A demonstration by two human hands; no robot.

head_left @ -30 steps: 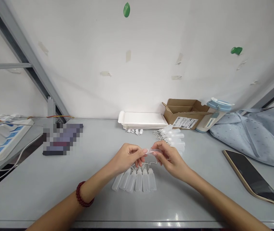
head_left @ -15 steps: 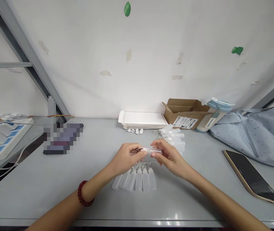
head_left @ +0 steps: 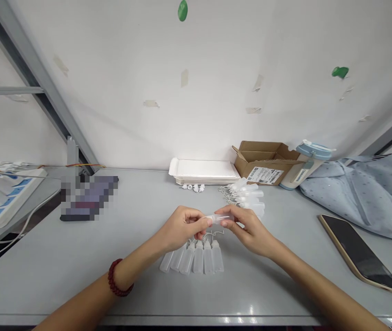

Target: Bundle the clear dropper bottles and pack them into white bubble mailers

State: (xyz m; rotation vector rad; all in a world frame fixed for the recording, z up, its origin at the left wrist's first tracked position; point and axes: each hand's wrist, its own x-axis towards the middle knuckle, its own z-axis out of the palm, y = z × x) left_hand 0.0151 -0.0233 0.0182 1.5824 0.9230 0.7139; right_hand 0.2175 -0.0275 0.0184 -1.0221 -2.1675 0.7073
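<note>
The left hand [head_left: 186, 228], at the nine o'clock of a small, cloudy-clear bottle [head_left: 218, 218] held sideways above the tabletop [head_left: 261, 289], pinches its whitish end; at three o'clock, the right hand [head_left: 246, 227] grips the straight-sided body between thumb and fingers.

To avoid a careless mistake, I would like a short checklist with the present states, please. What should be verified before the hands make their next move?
1. Right hand grips the held bottle by its body: ok.
2. Left hand pinches its top end: ok.
3. Top fully seated on the bottle: cannot tell, fingers cover it.
4. Held bottle clear of the row of bottles lying nearer the person: ok.
5. Phone away from both hands: ok, it lies far to the right.
</note>
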